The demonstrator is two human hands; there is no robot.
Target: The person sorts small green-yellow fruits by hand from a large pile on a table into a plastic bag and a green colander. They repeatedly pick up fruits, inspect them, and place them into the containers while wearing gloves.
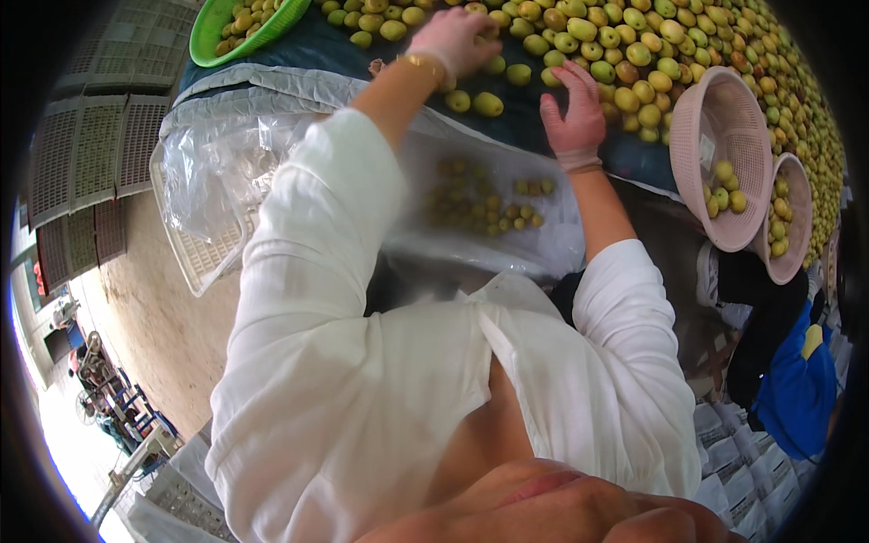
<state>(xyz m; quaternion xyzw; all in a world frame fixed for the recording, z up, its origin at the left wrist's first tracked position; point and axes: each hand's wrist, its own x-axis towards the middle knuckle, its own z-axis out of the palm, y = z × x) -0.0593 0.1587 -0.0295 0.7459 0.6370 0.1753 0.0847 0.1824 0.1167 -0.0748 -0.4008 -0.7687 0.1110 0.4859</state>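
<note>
My left hand (456,42), in a thin translucent glove with a gold-coloured bracelet at the wrist, reaches over green-yellow fruits like jujubes (582,29) on a dark cloth (506,125). Its fingers are curled and blurred; whether they hold a fruit cannot be told. To its right, my right hand (576,122), also gloved, has its thumb and fingers apart at the edge of the pile. A few loose fruits (487,104) lie between the hands. Nearer my body, a clear plastic bag or sheet (563,227) hangs below the cloth's edge, with more fruits (502,210) showing blurred through it.
A green basket (292,28) of fruits stands at the far left. Two pink baskets (686,136) (804,183) with fruits stand at right. Crumpled plastic (204,176) lies over a white crate (193,261) at left. A person in blue (794,387) is at lower right.
</note>
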